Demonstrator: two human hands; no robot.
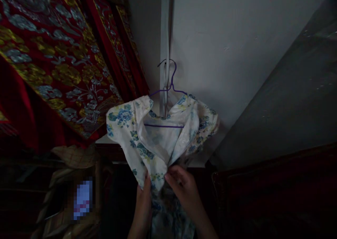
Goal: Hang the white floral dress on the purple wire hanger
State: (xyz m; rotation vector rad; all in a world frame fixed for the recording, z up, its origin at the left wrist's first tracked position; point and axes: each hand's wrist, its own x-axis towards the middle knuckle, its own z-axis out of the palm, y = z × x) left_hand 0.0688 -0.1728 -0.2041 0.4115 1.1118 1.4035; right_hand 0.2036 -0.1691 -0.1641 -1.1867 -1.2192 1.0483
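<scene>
A white garment with blue and yellow flowers [126, 126] hangs on a purple wire hanger [171, 86] hooked on a white wall. Its front is open, and the hanger's lower bar shows across the opening. My left hand [143, 200] grips the left front edge of the garment from below. My right hand [183, 188] pinches the right front edge at the same height. Both hands meet just under the neckline opening. The lower part of the garment hangs down between my forearms in shadow.
Red cloth with gold and silver embroidery [52, 56] hangs at the upper left. A white pipe or strip [165, 39] runs up the wall behind the hanger. A grey slanted surface [289, 91] rises on the right. Dark furniture [263, 197] and bags [68, 197] lie below.
</scene>
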